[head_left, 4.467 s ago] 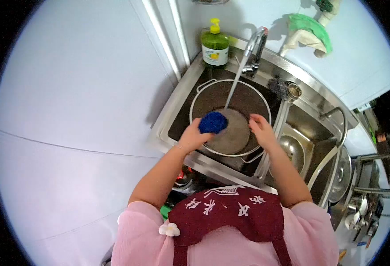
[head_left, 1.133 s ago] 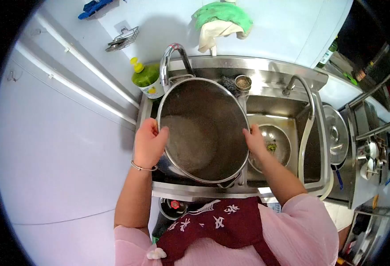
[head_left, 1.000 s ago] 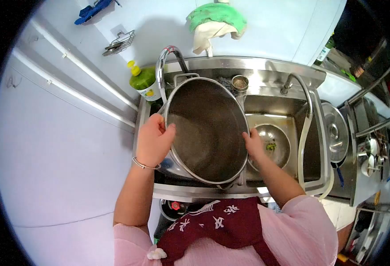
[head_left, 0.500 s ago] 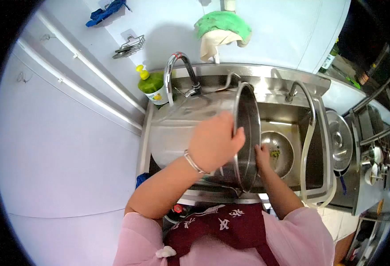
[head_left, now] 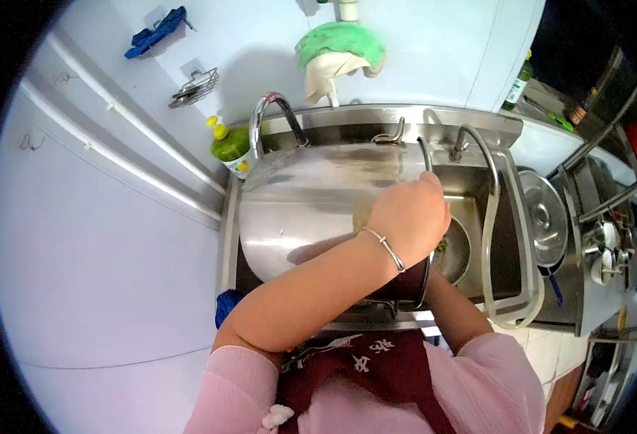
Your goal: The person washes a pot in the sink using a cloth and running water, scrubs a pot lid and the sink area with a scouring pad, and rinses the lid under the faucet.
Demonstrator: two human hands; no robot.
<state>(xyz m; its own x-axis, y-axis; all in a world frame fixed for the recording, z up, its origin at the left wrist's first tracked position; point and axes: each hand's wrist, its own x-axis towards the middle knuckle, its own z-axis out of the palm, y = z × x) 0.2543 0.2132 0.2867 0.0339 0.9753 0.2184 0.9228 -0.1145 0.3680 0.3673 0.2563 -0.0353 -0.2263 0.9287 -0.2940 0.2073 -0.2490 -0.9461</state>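
2 bare forearms [head_left: 318,293] reach forward, left hand [head_left: 411,217] curled.

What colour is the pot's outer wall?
The pot has a silvery outer wall, best seen in the head view.

Pink sleeves [head_left: 237,387] — maroon apron [head_left: 398,365]

We've got our big shiny metal pot [head_left: 318,188] tipped onto its side over the left sink basin [head_left: 245,281], mouth facing right, base left, loop handles far and near.
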